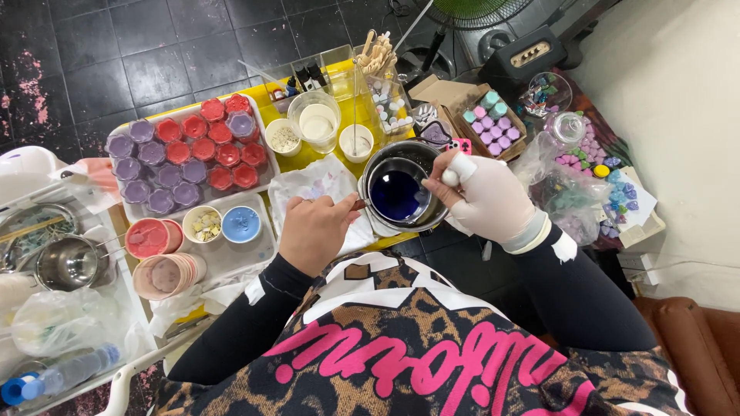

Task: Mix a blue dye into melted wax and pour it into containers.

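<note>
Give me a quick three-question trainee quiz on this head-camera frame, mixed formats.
1. True or false: the round metal melting pot holds red liquid.
2. Multiple choice: the white-gloved right hand is at
A. the pot's rim
B. the pale blue paper cup
C. the floor fan
3. Fill in: the white tray holds small round moulds filled in purple and ____.

Key
1. False: the liquid is dark blue.
2. A. The bare left hand is at the pot's handle side; whether it grips the handle cannot be told.
3. red
</note>
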